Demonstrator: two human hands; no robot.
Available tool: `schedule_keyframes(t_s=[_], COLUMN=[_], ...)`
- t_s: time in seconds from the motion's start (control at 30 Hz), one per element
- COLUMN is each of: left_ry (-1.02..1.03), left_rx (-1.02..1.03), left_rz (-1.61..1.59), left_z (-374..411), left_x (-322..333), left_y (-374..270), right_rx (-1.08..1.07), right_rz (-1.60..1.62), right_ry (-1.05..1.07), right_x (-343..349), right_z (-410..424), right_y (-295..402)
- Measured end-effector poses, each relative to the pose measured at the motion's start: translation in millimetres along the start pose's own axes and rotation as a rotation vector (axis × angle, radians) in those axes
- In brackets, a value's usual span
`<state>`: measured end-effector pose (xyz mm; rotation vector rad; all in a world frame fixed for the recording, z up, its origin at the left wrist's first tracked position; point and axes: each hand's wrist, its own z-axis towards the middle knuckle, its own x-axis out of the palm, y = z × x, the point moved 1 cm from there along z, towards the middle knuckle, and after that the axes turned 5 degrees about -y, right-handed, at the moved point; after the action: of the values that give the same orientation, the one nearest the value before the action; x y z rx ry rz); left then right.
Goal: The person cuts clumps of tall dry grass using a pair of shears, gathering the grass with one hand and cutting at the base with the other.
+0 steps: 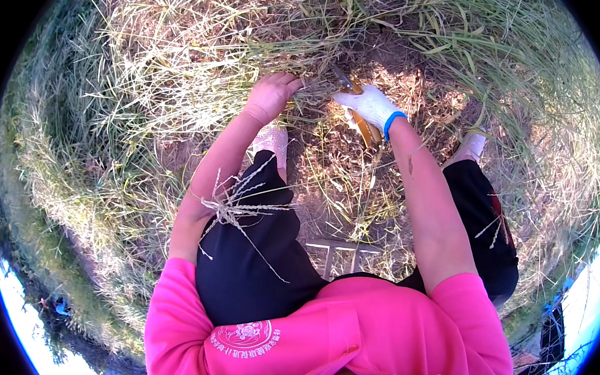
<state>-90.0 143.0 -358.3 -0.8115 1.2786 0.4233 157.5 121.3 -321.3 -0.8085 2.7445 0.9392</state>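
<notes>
My left hand (274, 95) is bare, with its fingers curled over a bunch of long grass stems (208, 86) close to the ground. To its right, my right hand (370, 104) wears a white knit glove with a blue cuff. It is closed around a hand tool with orange-yellow handles (362, 129), which looks like pruning shears. The tool's metal blade (342, 77) points up and left, towards the grass and apart from my left hand. Part of the tool is hidden by the glove. Dry grass seed heads (227, 209) lie across my thigh.
Tall green and dry grass (490, 44) surrounds me. Bare soil with dry litter (401, 91) shows between my feet. My feet are in light coverings (272, 140). A small frame (342, 246), perhaps part of a stool, stands between my legs. Blue objects (62, 307) lie far off at the lower left.
</notes>
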Motion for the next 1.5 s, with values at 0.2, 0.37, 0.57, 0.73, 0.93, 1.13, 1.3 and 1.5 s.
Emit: schedule_keyframes(t_s=[0.2, 0.37, 0.57, 0.73, 0.93, 1.13, 1.3, 1.5], left_ry=[-0.066, 0.121, 0.107, 0.199, 0.589, 0.566, 0.219, 0.235], left_rx=[-0.241, -0.811, -0.836, -0.679, -0.431, -0.290, -0.281, -0.877], left_rz=[-0.496, -1.004, -0.902, -0.863, -0.063, -0.038, -0.346, -1.179], left_z=[-7, -24, -21, -6, -7, -46, -58, -50], left_x=[7, -24, -122, -127, -9, 33, 29, -50], left_y=[22, 70, 43, 15, -40, -46, -3, 27], right_rx=[0.066, 0.178, 0.169, 0.241, 0.194, 0.215, 0.206, 0.230], right_rz=[0.223, 0.297, 0.228, 0.374, 0.317, 0.327, 0.355, 0.235], right_ry=[-0.093, -0.016, 0.066, -0.027, -0.050, -0.059, 0.005, 0.124], right_x=[1, 7, 20, 8, 2, 7, 6, 17], right_z=[-19, -56, -67, -61, -76, -73, -72, -52], right_y=[-32, -31, -99, -131, -95, -102, -101, -112])
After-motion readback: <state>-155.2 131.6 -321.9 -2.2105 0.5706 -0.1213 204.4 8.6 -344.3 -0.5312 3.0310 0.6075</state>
